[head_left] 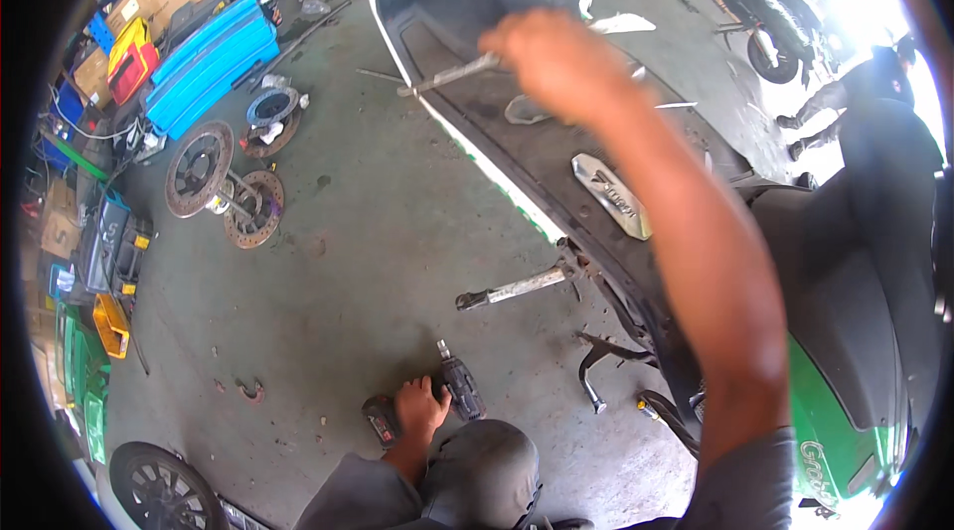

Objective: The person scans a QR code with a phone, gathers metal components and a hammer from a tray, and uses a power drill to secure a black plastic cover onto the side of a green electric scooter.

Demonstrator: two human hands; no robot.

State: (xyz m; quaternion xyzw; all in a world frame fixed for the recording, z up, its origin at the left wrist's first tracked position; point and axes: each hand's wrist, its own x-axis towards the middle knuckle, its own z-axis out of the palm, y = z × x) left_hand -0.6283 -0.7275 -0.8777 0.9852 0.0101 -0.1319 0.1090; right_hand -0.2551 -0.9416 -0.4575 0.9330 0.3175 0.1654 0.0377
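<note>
Right hand (556, 63) at 12 o'clock is closed round a slim metal wrench (452, 75), stiff and light, best gripped mid-shaft. Left hand (417, 409) rests wrapped over the heavier impact driver (459, 386) at 6 o'clock.

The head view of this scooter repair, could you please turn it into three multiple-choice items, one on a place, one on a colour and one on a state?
1. Where is the power drill?
A. on the scooter's footboard
B. on the concrete floor
C. on the blue panels

2. What colour is the scooter's side panel?
A. green
B. red
C. yellow

3. What is the right hand doing?
A. resting open on the floor
B. gripping a metal wrench
C. holding a brake disc

Answers:
1 B, the drill lies on the floor under the left hand.
2 A, the panel at lower right is bright green.
3 B, its fingers close round the wrench's handle above the footboard.
</note>
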